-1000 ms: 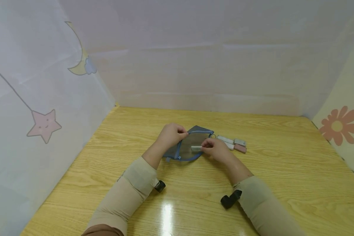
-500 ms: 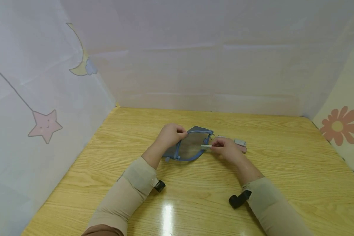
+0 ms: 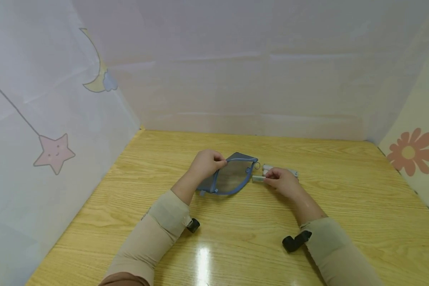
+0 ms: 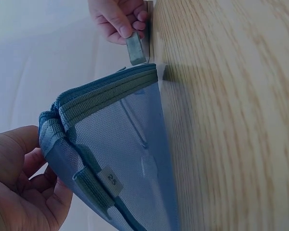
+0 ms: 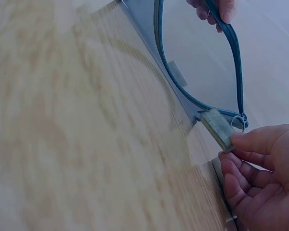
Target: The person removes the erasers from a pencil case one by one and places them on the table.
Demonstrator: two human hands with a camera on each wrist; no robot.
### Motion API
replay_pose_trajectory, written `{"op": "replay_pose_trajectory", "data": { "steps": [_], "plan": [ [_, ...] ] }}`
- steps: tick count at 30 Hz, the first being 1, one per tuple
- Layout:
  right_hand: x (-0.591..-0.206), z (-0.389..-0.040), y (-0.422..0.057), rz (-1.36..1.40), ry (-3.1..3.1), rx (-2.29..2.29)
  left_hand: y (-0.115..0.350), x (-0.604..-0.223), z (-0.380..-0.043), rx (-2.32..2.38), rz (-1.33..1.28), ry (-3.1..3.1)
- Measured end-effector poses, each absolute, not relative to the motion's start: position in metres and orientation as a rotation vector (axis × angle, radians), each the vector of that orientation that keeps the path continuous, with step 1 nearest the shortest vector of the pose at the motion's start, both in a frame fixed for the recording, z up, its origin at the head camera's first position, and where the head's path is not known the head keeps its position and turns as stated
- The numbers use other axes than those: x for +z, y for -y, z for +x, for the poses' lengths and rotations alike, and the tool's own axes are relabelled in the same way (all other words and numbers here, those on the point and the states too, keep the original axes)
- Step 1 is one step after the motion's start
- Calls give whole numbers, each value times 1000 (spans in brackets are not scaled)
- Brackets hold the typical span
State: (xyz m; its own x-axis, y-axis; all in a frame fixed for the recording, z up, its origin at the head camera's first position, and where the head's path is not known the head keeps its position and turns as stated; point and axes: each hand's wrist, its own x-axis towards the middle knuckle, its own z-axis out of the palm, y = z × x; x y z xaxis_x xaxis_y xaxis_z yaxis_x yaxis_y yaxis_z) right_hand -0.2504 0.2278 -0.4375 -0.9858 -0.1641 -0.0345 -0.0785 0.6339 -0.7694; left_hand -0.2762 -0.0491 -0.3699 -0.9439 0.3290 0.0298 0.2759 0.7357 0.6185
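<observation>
A blue mesh zip pouch lies on the wooden table with its mouth spread wide toward the right. My left hand pinches the upper edge of that mouth between thumb and fingers. Just outside the mouth, my right hand holds a small pale green rectangular block by one end, between thumb and fingertips. The block's free end points toward the pouch, as the right wrist view also shows. In the left wrist view, a tag marked 25 sits on the pouch's side.
White stick-like pieces lie behind my right hand, partly hidden by it. A pale end piece shows beyond the knuckles. A metal ring hangs at the pouch's right corner. Printed white sheets stand along the table's back and sides.
My right hand has drawn the pale green block rightward, from over the pouch's mouth to just outside it. The left hand keeps its place on the edge.
</observation>
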Motion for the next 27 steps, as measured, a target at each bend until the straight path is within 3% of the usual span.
{"op": "replay_pose_trajectory", "data": {
  "steps": [27],
  "plan": [
    [-432, -246, -232, -19, -2778, -1138, 51, -369, -277, 984, 477, -2858]
  ]
}}
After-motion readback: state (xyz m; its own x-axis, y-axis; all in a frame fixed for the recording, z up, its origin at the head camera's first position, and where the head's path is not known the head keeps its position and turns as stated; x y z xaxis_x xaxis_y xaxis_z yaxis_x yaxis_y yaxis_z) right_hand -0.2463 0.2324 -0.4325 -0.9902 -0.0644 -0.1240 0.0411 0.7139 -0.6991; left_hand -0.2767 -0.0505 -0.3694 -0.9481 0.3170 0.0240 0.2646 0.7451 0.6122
